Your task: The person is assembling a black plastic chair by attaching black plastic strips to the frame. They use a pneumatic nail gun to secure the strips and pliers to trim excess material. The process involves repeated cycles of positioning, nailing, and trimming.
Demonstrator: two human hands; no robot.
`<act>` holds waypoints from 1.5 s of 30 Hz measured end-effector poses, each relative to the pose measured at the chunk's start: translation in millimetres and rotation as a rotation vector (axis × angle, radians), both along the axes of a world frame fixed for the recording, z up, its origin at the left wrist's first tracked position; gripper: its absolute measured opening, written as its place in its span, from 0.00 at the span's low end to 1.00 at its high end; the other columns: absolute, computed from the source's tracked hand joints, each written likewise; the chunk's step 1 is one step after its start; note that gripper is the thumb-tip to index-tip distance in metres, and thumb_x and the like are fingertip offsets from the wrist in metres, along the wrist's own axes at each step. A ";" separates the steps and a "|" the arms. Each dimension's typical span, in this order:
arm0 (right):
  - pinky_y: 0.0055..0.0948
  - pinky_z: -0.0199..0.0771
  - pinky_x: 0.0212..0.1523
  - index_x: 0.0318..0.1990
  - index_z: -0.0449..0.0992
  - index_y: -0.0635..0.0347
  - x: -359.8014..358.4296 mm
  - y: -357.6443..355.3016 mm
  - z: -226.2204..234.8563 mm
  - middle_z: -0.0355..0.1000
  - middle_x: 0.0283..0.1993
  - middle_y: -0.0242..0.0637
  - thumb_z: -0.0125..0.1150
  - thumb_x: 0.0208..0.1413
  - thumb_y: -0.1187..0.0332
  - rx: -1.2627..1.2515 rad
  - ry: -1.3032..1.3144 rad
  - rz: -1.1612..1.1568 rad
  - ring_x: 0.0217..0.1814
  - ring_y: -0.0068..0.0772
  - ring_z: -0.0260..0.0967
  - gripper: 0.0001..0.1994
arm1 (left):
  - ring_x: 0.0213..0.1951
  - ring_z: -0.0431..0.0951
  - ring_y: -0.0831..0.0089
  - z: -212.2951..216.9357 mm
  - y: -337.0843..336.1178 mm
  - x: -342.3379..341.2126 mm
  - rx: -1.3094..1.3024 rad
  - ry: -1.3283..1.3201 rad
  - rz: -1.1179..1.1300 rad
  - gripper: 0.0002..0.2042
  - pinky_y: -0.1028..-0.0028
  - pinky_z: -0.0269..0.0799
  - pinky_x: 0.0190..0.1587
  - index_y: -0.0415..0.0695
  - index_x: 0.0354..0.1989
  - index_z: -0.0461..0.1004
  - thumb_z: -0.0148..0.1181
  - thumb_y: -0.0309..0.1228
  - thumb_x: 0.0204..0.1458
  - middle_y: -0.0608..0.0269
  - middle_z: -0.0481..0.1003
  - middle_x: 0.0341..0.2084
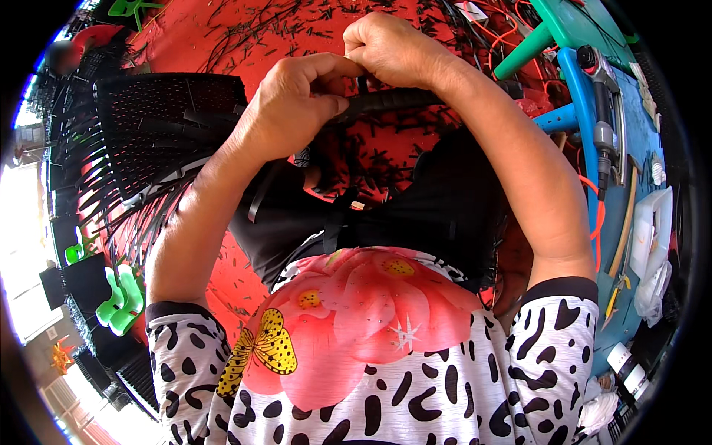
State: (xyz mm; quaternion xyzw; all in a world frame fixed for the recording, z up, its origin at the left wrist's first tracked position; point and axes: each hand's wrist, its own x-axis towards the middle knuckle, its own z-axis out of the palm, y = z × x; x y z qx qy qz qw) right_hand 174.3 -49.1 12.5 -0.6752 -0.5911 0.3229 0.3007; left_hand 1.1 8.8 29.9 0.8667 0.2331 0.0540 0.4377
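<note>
My left hand (293, 104) has its fingers curled, and its index fingertip meets the closed fingers of my right hand (393, 53). What lies inside the left fingers is hidden. Just below the right fingertips shows a short piece of black strip (362, 83), pinched there. A thick bar wrapped in black strip (389, 100) runs crosswise under both hands, near the left thumb. To the left of my left hand is a black woven panel (167, 107) with long loose strip ends fanning out at its side.
Short black strip scraps (378, 159) litter the red floor (215, 44). At the right, a blue stool (586, 111) holds a power driver (604, 133) with an orange cord. A green stool (541, 44) lies behind it. Light green plastic sandals (121, 300) are at the left.
</note>
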 end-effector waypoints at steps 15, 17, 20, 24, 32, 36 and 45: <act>0.34 0.66 0.22 0.21 0.67 0.63 2.5 6.6 -9.9 0.67 0.17 0.39 0.52 0.50 0.72 0.125 -0.084 0.085 0.19 0.30 0.67 0.08 | 0.35 0.74 0.82 2.7 11.0 0.8 -0.244 0.077 0.003 0.16 0.81 0.69 0.41 0.38 0.42 0.75 0.53 0.16 0.43 0.69 0.75 0.32; 0.41 0.64 0.24 0.21 0.68 0.63 7.7 5.6 -23.0 0.66 0.19 0.48 0.53 0.50 0.69 0.359 -0.181 0.112 0.21 0.39 0.67 0.09 | 0.34 0.74 0.81 0.3 15.5 3.3 -0.258 0.021 0.021 0.14 0.79 0.70 0.38 0.38 0.39 0.76 0.55 0.16 0.42 0.68 0.76 0.29; 0.49 0.70 0.32 0.23 0.73 0.61 11.4 0.9 -22.2 0.72 0.28 0.54 0.54 0.48 0.68 0.205 -0.064 0.005 0.34 0.57 0.71 0.07 | 0.34 0.74 0.81 -2.3 12.5 10.2 -0.294 -0.001 0.003 0.15 0.78 0.70 0.38 0.38 0.40 0.77 0.55 0.15 0.41 0.70 0.76 0.30; 0.43 0.71 0.33 0.23 0.74 0.64 2.9 2.1 -19.1 0.73 0.25 0.51 0.56 0.45 0.70 0.154 -0.036 -0.003 0.32 0.53 0.73 0.06 | 0.34 0.74 0.82 -9.4 11.3 1.3 -0.189 -0.024 0.035 0.15 0.77 0.72 0.39 0.37 0.42 0.76 0.57 0.17 0.42 0.68 0.77 0.30; 0.39 0.72 0.30 0.24 0.74 0.65 2.5 -2.8 -4.6 0.73 0.22 0.49 0.50 0.48 0.72 0.051 0.036 -0.037 0.27 0.47 0.75 0.08 | 0.32 0.74 0.81 1.6 9.3 7.3 -0.195 -0.007 -0.003 0.13 0.76 0.70 0.37 0.37 0.40 0.76 0.59 0.19 0.44 0.66 0.76 0.28; 0.36 0.72 0.27 0.23 0.74 0.65 1.4 1.2 -8.3 0.72 0.18 0.47 0.50 0.49 0.73 0.158 0.033 0.010 0.23 0.39 0.75 0.08 | 0.28 0.76 0.76 -11.3 14.9 6.7 -0.213 -0.080 0.058 0.10 0.73 0.72 0.32 0.38 0.34 0.78 0.62 0.20 0.40 0.62 0.77 0.22; 0.36 0.71 0.30 0.25 0.74 0.65 5.4 2.7 -15.0 0.73 0.22 0.45 0.54 0.46 0.72 0.066 0.038 -0.028 0.26 0.39 0.73 0.06 | 0.28 0.72 0.82 -1.8 10.9 3.5 -0.290 -0.103 0.017 0.10 0.76 0.68 0.31 0.37 0.34 0.76 0.59 0.19 0.40 0.69 0.74 0.22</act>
